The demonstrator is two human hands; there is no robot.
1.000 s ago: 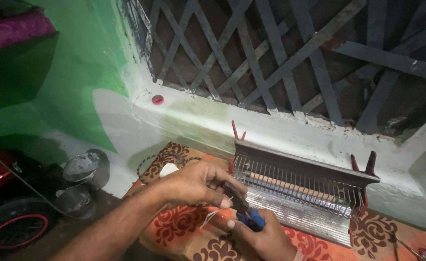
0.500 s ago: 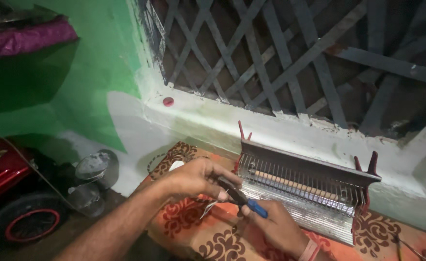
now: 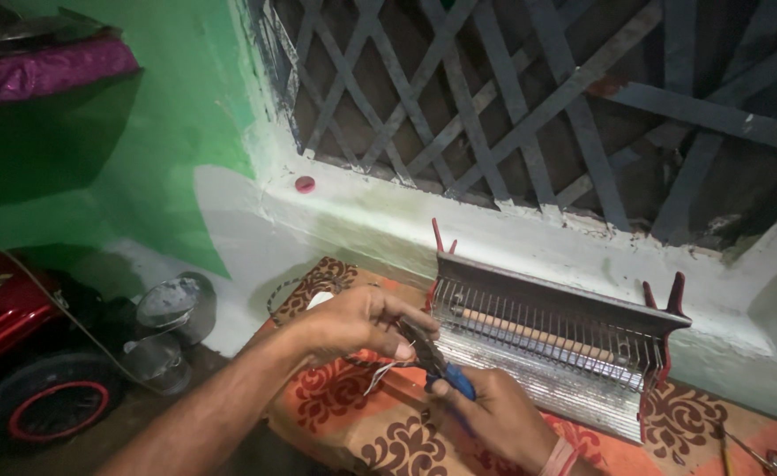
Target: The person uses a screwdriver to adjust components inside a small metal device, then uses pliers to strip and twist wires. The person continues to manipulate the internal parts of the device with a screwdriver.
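Observation:
My right hand (image 3: pixel 494 419) grips blue-handled pliers (image 3: pixel 437 363), jaws pointing up and left. My left hand (image 3: pixel 353 322) pinches a thin wire (image 3: pixel 380 372) right at the plier jaws, the bare strands hanging below my fingers. Both hands work just in front of the left end of an electric rod heater (image 3: pixel 547 353) with a wire guard, a shiny reflector and red end brackets. The heater lies on an orange patterned cloth (image 3: pixel 336 414).
A pale wall ledge (image 3: pixel 388 211) with a small red cap (image 3: pixel 304 183) runs under a lattice window grille (image 3: pixel 530 97). On the left floor stand a metal pot (image 3: pixel 172 308) and a red toy vehicle with a black wheel (image 3: pixel 44 401). A tool lies at the far right (image 3: pixel 750 449).
The view has shifted slightly, so everything sits a little lower and further right. My hands stay together at the wire and pliers, with my right hand moved slightly right.

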